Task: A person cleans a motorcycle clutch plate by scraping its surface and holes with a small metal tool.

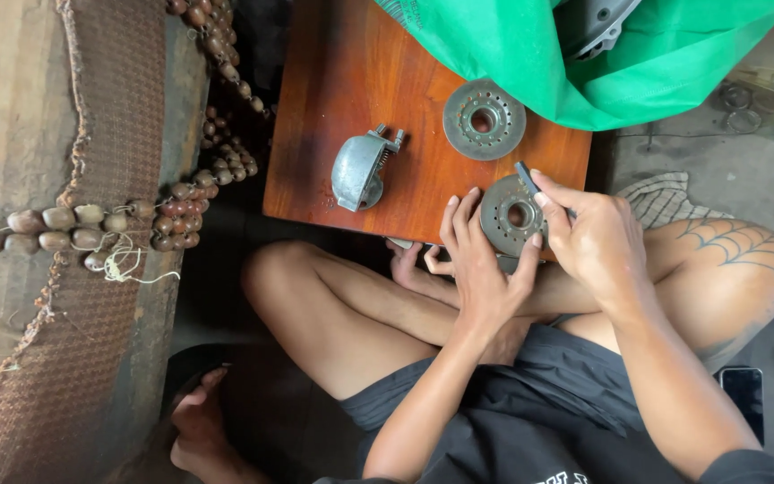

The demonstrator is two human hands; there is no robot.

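holding a round perforated metal disc point(512, 215) at the near edge of the wooden stool point(351, 72), we steady it with our left hand point(481, 269) wrapped around its rim, while our right hand point(593, 242) pinches a small dark tool point(528, 177) against its top; a second disc point(484, 118) and a grey metal housing point(357, 168) lie further back.
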